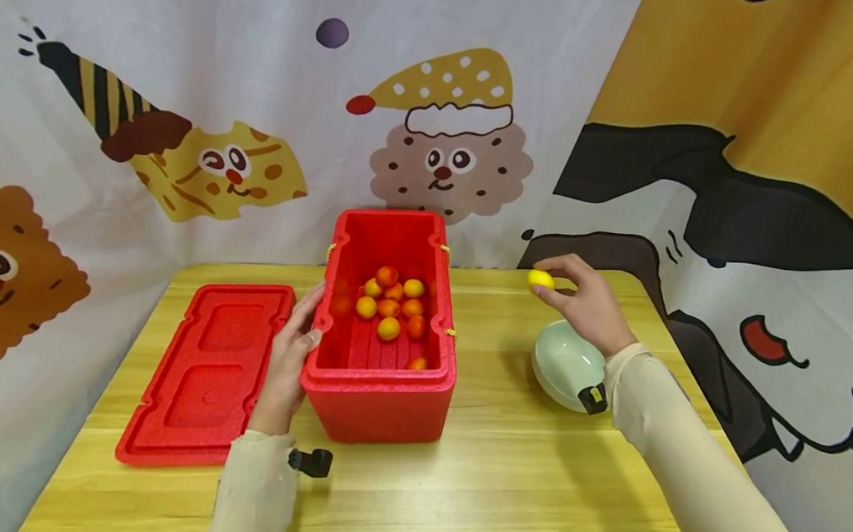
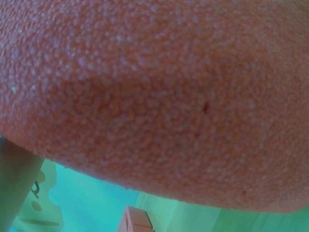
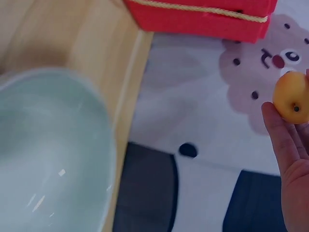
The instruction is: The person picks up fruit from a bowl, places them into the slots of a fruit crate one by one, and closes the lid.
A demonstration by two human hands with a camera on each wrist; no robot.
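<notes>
A small round yellow fruit [image 1: 541, 281], with a dark spot at one end in the right wrist view, is pinched between the thumb and fingers of my right hand [image 1: 583, 299]. The hand is raised above and behind a pale green bowl [image 1: 568, 362]; the part of the bowl's inside that shows holds nothing. Left of the bowl stands an open red foam box [image 1: 385, 405] with several small yellow, orange and red fruits [image 1: 390, 307] on its floor. My left hand [image 1: 289, 364] rests against the box's left wall, thumb near the rim. The wall fills most of the left wrist view.
A red lid [image 1: 211, 374] with two recessed panels lies flat on the wooden table [image 1: 499, 489], left of the box. Behind the table hangs a printed curtain [image 1: 262, 61], close to its back edge. Yellow cord [image 3: 203, 8] runs along the box's side.
</notes>
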